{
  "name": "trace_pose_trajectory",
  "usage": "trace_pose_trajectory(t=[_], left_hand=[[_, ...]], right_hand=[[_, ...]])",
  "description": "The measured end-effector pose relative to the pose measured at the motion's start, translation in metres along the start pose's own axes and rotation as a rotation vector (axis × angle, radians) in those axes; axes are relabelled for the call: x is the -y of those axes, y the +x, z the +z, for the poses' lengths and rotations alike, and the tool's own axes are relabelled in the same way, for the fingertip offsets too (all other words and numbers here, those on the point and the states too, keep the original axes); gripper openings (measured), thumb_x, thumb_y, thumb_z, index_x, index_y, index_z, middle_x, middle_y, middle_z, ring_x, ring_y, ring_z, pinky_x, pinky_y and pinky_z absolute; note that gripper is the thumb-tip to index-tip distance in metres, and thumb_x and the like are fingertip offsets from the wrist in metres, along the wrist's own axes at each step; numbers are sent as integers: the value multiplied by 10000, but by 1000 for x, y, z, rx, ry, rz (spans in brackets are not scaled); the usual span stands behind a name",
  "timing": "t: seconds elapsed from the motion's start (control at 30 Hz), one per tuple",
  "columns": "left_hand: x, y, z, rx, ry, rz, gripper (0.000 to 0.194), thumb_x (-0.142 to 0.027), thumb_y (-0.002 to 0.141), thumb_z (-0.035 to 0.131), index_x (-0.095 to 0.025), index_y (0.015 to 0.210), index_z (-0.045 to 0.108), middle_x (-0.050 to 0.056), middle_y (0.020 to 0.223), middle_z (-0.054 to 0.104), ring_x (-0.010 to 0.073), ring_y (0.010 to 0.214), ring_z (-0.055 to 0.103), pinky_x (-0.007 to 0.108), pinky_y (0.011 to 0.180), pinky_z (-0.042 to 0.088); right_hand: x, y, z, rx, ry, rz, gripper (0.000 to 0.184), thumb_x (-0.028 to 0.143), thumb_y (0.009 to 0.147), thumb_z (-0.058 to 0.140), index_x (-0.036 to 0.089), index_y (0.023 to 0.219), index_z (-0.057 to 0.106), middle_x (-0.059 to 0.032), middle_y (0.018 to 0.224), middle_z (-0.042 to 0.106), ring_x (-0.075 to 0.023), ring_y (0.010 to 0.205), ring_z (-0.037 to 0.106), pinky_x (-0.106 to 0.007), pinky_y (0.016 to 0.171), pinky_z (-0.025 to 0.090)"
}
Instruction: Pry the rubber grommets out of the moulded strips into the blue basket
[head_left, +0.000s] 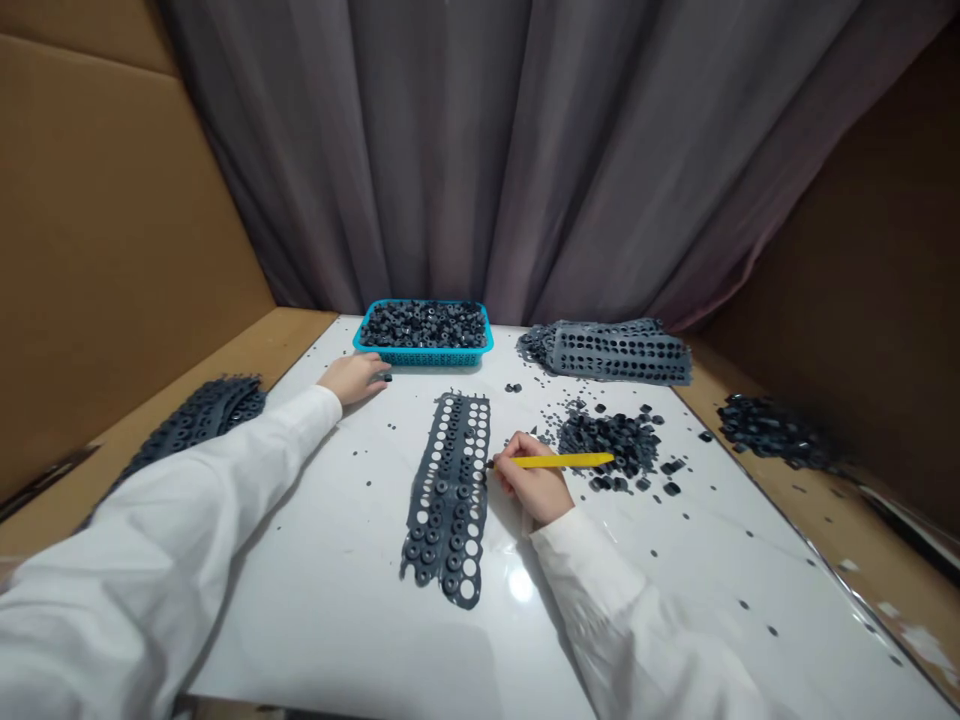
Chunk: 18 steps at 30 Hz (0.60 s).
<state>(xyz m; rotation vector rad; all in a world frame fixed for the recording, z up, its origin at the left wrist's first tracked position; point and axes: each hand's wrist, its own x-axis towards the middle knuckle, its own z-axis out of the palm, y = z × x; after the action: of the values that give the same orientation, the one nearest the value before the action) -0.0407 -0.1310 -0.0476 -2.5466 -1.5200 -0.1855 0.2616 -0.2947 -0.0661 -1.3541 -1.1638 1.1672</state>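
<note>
My right hand [534, 480] is closed around a slim yellow pen-like tool [574, 460]. The tool's dark tip reaches the right edge of a black perforated rubber sheet [444, 510], which lies lengthwise in front of me. Round ring-shaped pieces sit in part of the sheet, while many holes along its sides show the white table through them. Beyond the sheet's far left, my left hand [354, 380] rests low over the table, fingers bent. A small black piece [387, 378] is at its fingertips, seemingly pinched there. Just behind that hand is a blue basket [420, 357] full of small black pieces.
Loose black pieces [611, 440] lie heaped right of my right hand. Perforated sheets [622, 352] are stacked at the back right, more sheets [199, 420] lie left. Another dark pile [772, 430] sits beyond the table's right edge. A grey curtain [442, 150] hangs behind; cardboard walls flank both sides.
</note>
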Motion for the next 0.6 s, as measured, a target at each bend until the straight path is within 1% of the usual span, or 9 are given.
trace_pose_trajectory(t=[0.1, 0.17, 0.27, 0.33, 0.37, 0.43, 0.5, 0.57, 0.6], left_hand=[[-11, 4, 10, -26, -2, -41, 274, -346, 854, 462, -240, 949, 697, 50, 992, 670, 213, 835, 622, 287, 684, 433], [-14, 9, 7, -77, -9, -51, 323, -355, 891, 402, -235, 998, 682, 52, 1035, 663, 213, 896, 613, 292, 731, 435], [-10, 23, -5, -263, -41, -76, 390, -389, 920, 350, -207, 1116, 633, 68, 1116, 634, 218, 1014, 565, 307, 832, 420], [-5, 35, -14, -371, -47, -139, 390, -401, 905, 383, -185, 1094, 648, 83, 1094, 639, 240, 1019, 545, 334, 851, 415], [-2, 41, -17, -379, -36, -177, 374, -396, 890, 412, -182, 1068, 663, 87, 1089, 640, 258, 1014, 537, 352, 850, 414], [3, 51, -21, -323, -6, -241, 338, -369, 857, 461, -189, 1047, 675, 88, 1132, 623, 291, 1036, 512, 392, 864, 402], [6, 56, -21, -289, -1, -271, 351, -354, 831, 491, -201, 1106, 647, 85, 1207, 583, 309, 1074, 487, 418, 889, 384], [8, 56, -20, -325, -10, -284, 403, -371, 813, 512, -201, 1168, 603, 93, 1220, 563, 308, 1076, 485, 416, 890, 380], [9, 56, -20, -347, -11, -290, 412, -389, 803, 526, -195, 1158, 602, 99, 1190, 572, 304, 1058, 494, 407, 877, 386]], right_hand=[[-3, 0, 0, -19, 2, -6, 169, 224, 636, 577, 217, 582, 418, 62, 411, 504, -88, 349, 407, -193, 359, 308], [-4, 0, 0, -32, 1, 2, 182, 229, 638, 584, 218, 582, 411, 61, 418, 508, -90, 350, 409, -197, 361, 312], [-3, -1, 1, -33, -12, -13, 183, 232, 642, 590, 214, 580, 419, 53, 440, 524, -94, 366, 431, -201, 372, 327], [-3, -1, 2, -17, -17, -41, 176, 232, 650, 585, 211, 577, 427, 48, 450, 529, -96, 379, 444, -203, 383, 334], [-3, -2, 3, -7, -20, -55, 174, 234, 654, 584, 211, 577, 429, 47, 451, 529, -98, 384, 447, -204, 388, 338], [-4, -2, 3, 8, -25, -70, 173, 234, 657, 583, 212, 579, 430, 45, 454, 534, -99, 388, 449, -206, 397, 343], [-5, -2, 3, 14, -33, -66, 169, 232, 660, 581, 212, 587, 430, 47, 459, 536, -97, 385, 447, -205, 397, 342], [-5, -3, 2, 18, -42, -57, 161, 229, 662, 579, 211, 595, 433, 50, 462, 536, -94, 383, 450, -202, 397, 342], [-5, -3, 2, 18, -45, -55, 158, 230, 663, 578, 210, 599, 436, 51, 465, 537, -94, 382, 453, -200, 397, 343]])
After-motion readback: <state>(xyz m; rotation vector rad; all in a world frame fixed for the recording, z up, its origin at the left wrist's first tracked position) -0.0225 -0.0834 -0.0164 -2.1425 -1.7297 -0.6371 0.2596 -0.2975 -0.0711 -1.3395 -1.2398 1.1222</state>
